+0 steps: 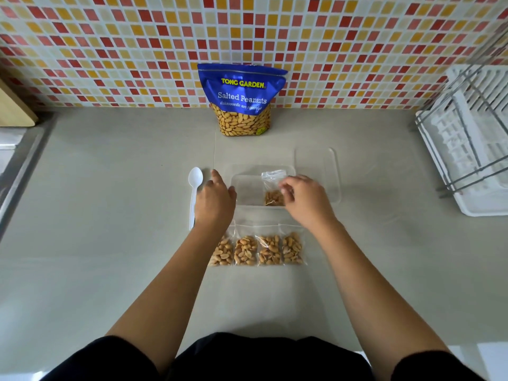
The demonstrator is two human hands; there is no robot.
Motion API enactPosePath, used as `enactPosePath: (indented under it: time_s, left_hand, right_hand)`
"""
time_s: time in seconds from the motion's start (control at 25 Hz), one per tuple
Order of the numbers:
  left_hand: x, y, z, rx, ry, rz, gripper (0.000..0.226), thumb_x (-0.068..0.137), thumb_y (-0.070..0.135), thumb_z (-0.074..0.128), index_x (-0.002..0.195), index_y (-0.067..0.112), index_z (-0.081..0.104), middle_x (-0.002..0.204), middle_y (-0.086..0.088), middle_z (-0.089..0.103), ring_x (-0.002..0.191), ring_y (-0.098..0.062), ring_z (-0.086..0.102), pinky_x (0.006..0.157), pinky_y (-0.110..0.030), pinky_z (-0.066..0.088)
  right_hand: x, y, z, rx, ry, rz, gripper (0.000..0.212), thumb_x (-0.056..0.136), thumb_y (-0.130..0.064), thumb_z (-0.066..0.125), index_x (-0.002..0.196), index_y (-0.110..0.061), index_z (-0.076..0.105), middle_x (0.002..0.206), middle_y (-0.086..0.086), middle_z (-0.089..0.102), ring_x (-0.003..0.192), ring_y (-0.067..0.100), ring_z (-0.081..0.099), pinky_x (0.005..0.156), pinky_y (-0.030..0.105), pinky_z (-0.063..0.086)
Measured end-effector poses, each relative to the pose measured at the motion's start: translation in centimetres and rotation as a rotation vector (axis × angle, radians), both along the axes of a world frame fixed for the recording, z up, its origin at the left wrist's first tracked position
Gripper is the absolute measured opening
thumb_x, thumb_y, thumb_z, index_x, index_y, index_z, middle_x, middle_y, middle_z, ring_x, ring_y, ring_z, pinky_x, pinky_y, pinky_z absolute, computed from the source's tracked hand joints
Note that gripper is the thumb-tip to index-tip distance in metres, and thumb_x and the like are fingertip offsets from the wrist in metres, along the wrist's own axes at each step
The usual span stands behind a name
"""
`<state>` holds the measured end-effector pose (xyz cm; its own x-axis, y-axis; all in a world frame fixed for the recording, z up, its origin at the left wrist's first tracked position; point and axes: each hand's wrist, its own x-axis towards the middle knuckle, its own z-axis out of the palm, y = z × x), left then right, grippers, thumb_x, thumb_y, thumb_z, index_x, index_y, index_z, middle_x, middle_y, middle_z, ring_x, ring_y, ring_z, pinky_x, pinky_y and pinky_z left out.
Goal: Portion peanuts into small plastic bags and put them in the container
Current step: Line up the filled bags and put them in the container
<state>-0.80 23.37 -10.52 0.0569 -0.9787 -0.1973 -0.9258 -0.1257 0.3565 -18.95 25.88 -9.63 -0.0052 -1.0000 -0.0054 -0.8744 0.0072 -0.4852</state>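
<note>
The right hand (302, 198) hovers over a filled bag (273, 188) lying in the clear container (247, 185), fingers curled loosely at its edge; whether they pinch it I cannot tell. The left hand (215, 199) rests flat and open against the container's left wall, gripping nothing, beside a white spoon (194, 193). Four more filled bags (257, 250) lie in a row on the desk (110, 215) nearer the person. They look light, soft and slippery; the empty top strip seems the best place to pinch.
</note>
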Motion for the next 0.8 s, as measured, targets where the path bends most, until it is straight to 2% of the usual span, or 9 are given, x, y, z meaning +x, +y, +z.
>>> enactPosePath:
  time_s: [0.12, 0.2, 0.28, 0.44, 0.52, 0.64, 0.68, 0.8]
  left_hand:
    - [3.2, 2.4, 0.2, -0.022, 0.158, -0.081, 0.040, 0.092, 0.016, 0.050, 0.132, 0.013, 0.049, 0.117, -0.017, 0.059, 0.103, -0.035, 0.060, 0.084, -0.038, 0.045]
    - [5.2, 4.9, -0.7, 0.151, 0.188, -0.110, 0.042, 0.088, 0.017, 0.056, 0.129, 0.021, 0.054, 0.120, -0.015, 0.055, 0.104, -0.031, 0.060, 0.091, -0.036, 0.046]
    - [6.2, 7.0, -2.1, 0.287, 0.175, -0.103, 0.047, 0.086, 0.020, 0.060, 0.131, 0.026, 0.051, 0.120, -0.015, 0.050, 0.101, -0.032, 0.060, 0.094, -0.034, 0.045]
    - [5.2, 8.3, -3.2, 0.258, 0.259, -0.031, 0.045, 0.084, 0.022, 0.065, 0.127, 0.025, 0.053, 0.112, -0.014, 0.046, 0.090, -0.029, 0.057, 0.089, -0.029, 0.046]
    - [4.8, 8.3, -3.2, 0.253, 0.306, 0.001, 0.044, 0.082, 0.019, 0.066, 0.124, 0.025, 0.054, 0.105, -0.010, 0.045, 0.082, -0.023, 0.052, 0.080, -0.025, 0.045]
    - [4.8, 8.4, -3.5, 0.268, 0.430, 0.045, 0.039, 0.078, 0.015, 0.070, 0.115, 0.022, 0.061, 0.089, -0.002, 0.056, 0.080, -0.018, 0.056, 0.063, -0.017, 0.043]
    - [4.9, 8.6, -3.5, 0.262, 0.462, 0.057, 0.037, 0.077, 0.012, 0.072, 0.112, 0.019, 0.063, 0.086, 0.000, 0.060, 0.080, -0.017, 0.057, 0.062, -0.015, 0.043]
    - [5.5, 9.3, -2.9, 0.179, 0.504, 0.057, 0.036, 0.077, 0.005, 0.072, 0.110, 0.017, 0.067, 0.096, -0.001, 0.066, 0.082, -0.016, 0.060, 0.071, -0.017, 0.046]
  right_hand:
    - [-1.3, 5.6, -0.7, 0.171, -0.152, -0.112, 0.025, 0.083, 0.000, 0.053, 0.099, -0.017, 0.060, 0.108, 0.001, 0.056, 0.092, 0.018, 0.058, 0.085, 0.027, 0.046]
    - [-1.4, 8.7, -2.5, 0.344, -0.138, -0.200, 0.024, 0.086, -0.016, 0.059, 0.109, -0.017, 0.052, 0.114, 0.007, 0.048, 0.101, 0.026, 0.055, 0.089, 0.028, 0.040]
    - [-0.8, 10.1, -4.2, 0.409, -0.139, -0.275, 0.036, 0.086, -0.029, 0.062, 0.115, -0.014, 0.046, 0.117, 0.012, 0.047, 0.106, 0.031, 0.053, 0.090, 0.029, 0.038]
    - [0.3, 10.2, -5.8, 0.277, -0.211, -0.336, 0.038, 0.080, -0.022, 0.069, 0.111, -0.013, 0.049, 0.115, 0.014, 0.048, 0.103, 0.030, 0.055, 0.088, 0.030, 0.041]
    - [0.3, 10.1, -6.2, 0.236, -0.244, -0.338, 0.036, 0.077, -0.015, 0.072, 0.108, -0.014, 0.054, 0.111, 0.013, 0.050, 0.098, 0.028, 0.055, 0.088, 0.030, 0.042]
    - [0.2, 10.8, -6.8, 0.148, -0.286, -0.297, 0.029, 0.076, -0.009, 0.072, 0.102, -0.016, 0.062, 0.103, 0.009, 0.059, 0.091, 0.024, 0.059, 0.082, 0.028, 0.044]
    - [0.0, 11.1, -7.0, 0.114, -0.296, -0.300, 0.028, 0.075, -0.008, 0.072, 0.100, -0.016, 0.063, 0.102, 0.008, 0.061, 0.091, 0.023, 0.060, 0.081, 0.026, 0.043]
    - [-0.5, 12.0, -7.1, -0.011, -0.343, -0.320, 0.029, 0.075, -0.003, 0.072, 0.101, -0.013, 0.066, 0.102, 0.008, 0.063, 0.088, 0.024, 0.064, 0.078, 0.020, 0.045]
